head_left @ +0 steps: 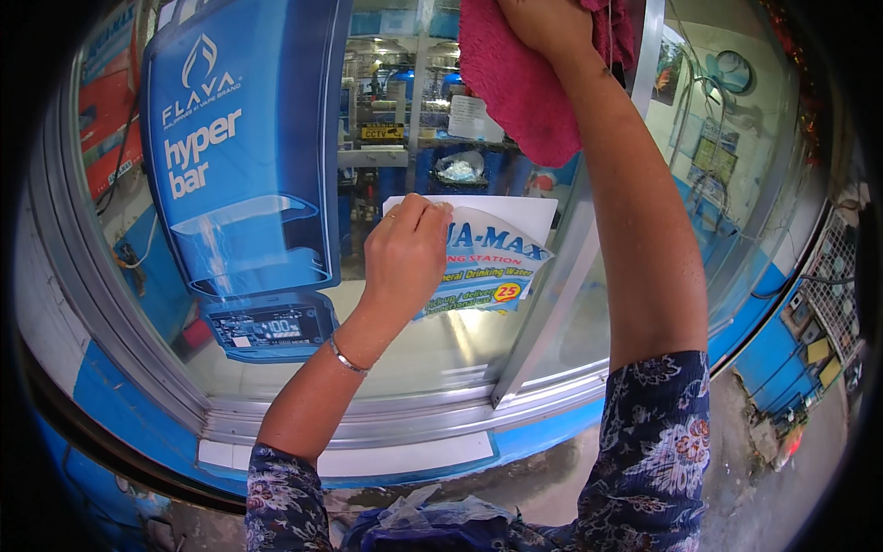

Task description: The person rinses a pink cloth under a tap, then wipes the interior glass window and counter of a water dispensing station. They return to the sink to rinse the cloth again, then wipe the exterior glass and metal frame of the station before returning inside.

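Note:
My left hand [407, 250], with a silver bracelet at the wrist, is closed at the upper left edge of a printed blue-and-white sheet [492, 260] on the glass. That sheet curls along its top, and a plain white sheet [543, 210] shows behind it. Higher up and to the right, my right hand [552, 26] is closed on a deep pink cloth [520, 97], which hangs against the window. Part of the right hand's fingers lies behind the cloth or beyond the top edge.
A large blue vape-shaped poster [244, 138] covers the glass on the left. A metal window frame post [552, 304] stands right of the sheets. Along the bottom runs a metal sill [368, 419]. A wire rack [832, 262] stands at the far right.

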A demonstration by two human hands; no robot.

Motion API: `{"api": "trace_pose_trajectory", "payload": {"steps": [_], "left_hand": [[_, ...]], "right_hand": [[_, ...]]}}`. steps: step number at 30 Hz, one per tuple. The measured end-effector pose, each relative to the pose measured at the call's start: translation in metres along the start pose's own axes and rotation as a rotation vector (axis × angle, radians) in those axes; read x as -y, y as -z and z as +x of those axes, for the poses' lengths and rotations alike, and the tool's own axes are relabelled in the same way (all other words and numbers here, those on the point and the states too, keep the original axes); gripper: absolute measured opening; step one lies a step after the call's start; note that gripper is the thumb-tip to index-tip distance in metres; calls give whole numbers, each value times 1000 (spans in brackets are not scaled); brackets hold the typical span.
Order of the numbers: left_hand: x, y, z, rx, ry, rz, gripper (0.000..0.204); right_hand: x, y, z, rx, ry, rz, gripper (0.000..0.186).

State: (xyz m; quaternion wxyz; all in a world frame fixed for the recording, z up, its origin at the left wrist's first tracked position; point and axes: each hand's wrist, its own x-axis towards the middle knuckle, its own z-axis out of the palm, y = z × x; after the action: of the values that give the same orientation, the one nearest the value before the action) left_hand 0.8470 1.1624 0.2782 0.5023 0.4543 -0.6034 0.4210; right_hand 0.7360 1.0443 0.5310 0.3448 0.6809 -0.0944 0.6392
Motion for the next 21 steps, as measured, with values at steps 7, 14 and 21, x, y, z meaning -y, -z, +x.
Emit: {"api": "trace_pose_trajectory", "payload": {"steps": [7, 14, 21], "left_hand": [[-21, -18, -4, 1, -342, 90, 24], [-35, -64, 16, 120, -268, -127, 22], [-32, -75, 16, -18, -314, -147, 19]], "right_hand": [[3, 2, 0, -12, -5, 21, 49], [6, 8, 0, 135, -193, 153, 48], [1, 2, -1, 0, -23, 77, 47]]}}
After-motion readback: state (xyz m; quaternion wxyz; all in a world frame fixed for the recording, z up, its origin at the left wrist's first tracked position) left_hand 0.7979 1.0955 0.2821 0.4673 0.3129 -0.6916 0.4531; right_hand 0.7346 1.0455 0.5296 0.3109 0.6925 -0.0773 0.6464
